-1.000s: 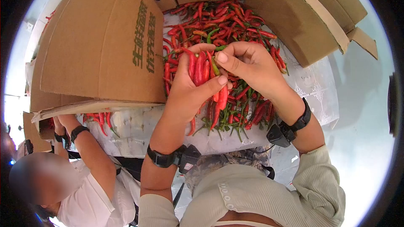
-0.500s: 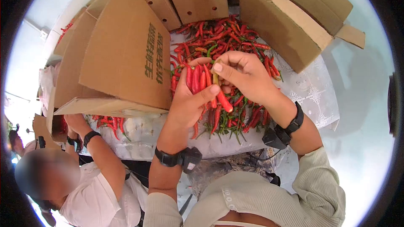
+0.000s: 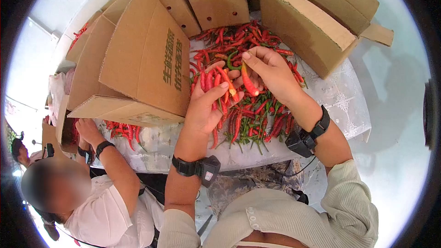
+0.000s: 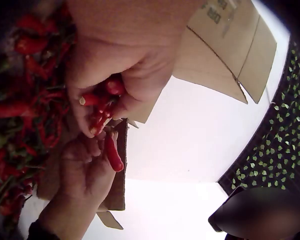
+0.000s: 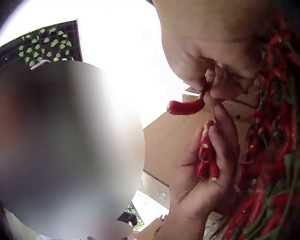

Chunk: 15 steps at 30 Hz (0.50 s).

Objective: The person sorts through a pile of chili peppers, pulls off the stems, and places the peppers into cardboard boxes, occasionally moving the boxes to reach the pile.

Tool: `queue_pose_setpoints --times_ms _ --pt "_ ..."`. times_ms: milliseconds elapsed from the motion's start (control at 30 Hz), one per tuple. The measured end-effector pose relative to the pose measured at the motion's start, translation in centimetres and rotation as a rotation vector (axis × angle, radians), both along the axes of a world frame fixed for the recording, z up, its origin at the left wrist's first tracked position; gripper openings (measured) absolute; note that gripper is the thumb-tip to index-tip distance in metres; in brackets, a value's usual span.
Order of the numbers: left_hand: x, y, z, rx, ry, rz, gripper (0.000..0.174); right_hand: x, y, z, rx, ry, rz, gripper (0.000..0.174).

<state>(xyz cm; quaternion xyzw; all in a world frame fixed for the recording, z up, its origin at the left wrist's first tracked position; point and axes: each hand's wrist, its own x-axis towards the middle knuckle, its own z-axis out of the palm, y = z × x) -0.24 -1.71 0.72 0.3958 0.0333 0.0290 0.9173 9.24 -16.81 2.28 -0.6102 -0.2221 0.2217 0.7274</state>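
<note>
My left hand (image 3: 205, 105) holds a small bunch of red chili peppers (image 3: 210, 81) against its palm, thumb laid across them. One pepper in that bunch shows a pale cut-looking end toward me. My right hand (image 3: 279, 76) pinches a single red chili pepper (image 3: 248, 80) by its yellowish narrow end, between thumb and forefinger. This pepper hangs down just right of the bunch; in the right wrist view the same pepper (image 5: 185, 107) stands out sideways from the fingertips. Both hands are over a heap of chili peppers (image 3: 239, 121), many with green stems.
A cardboard box (image 3: 138, 55) with green print stands left of the heap, another open box (image 3: 312, 32) to the right. Boxes with round holes (image 3: 218, 0) close off the back. A patterned white cloth (image 3: 342, 96) covers the table. Another person (image 3: 103, 193) works at the left.
The pepper in my right hand has come away from the bunch toward the right and now hangs apart. My left hand keeps its bunch. The head view has shifted slightly.
</note>
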Motion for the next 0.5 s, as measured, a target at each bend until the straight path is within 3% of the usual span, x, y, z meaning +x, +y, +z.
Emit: queue_pose_setpoints --times_ms 133,333,500 --pt "0.1 0.5 -0.8 0.037 0.006 0.003 0.042 -0.3 0.2 -0.1 -0.072 -0.146 -0.007 0.024" --pt "0.0 0.1 0.0 0.169 -0.006 0.026 0.048 -0.6 0.3 0.1 -0.073 -0.169 -0.033 0.023" --pt "0.0 -0.6 -0.8 0.526 -0.064 0.160 0.056 -0.6 0.1 0.4 -0.209 -0.119 0.044 0.022"
